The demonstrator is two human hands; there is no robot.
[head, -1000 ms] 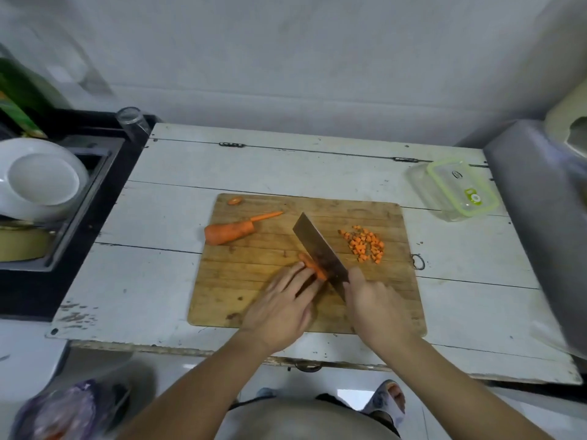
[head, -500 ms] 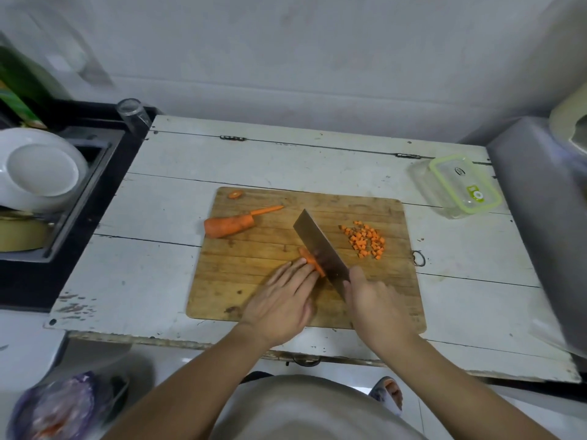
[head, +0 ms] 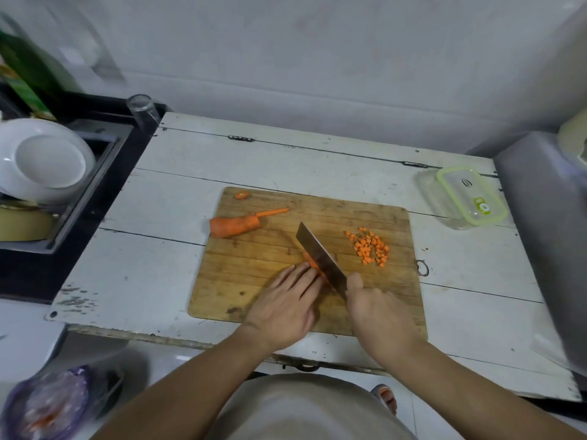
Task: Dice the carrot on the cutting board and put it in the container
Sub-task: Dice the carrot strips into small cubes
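Observation:
On the wooden cutting board [head: 254, 281] my right hand [head: 378, 309] grips the handle of a cleaver [head: 319, 258], whose blade sits on a carrot piece [head: 309, 260]. My left hand [head: 286, 300] lies with straight fingers pressing that piece from the left; most of the piece is hidden. A larger carrot chunk [head: 233, 225] lies at the board's upper left, with a thin carrot strip [head: 273, 212] and a small carrot slice [head: 242, 195] near it. A pile of diced carrot [head: 370, 246] sits on the board's right side. The clear container with a green-rimmed lid [head: 462, 198] stands on the table at the far right.
The board lies on a white wooden table [head: 158, 249]. A sink area at the left holds a white bowl [head: 44, 160], and a glass [head: 143, 112] stands at the table's far left corner. A grey surface [head: 546, 233] borders the right side. A plastic bag [head: 47, 404] lies on the floor, lower left.
The cleaver and both hands stay on the same carrot piece with only slight shifts. The view has shifted a little.

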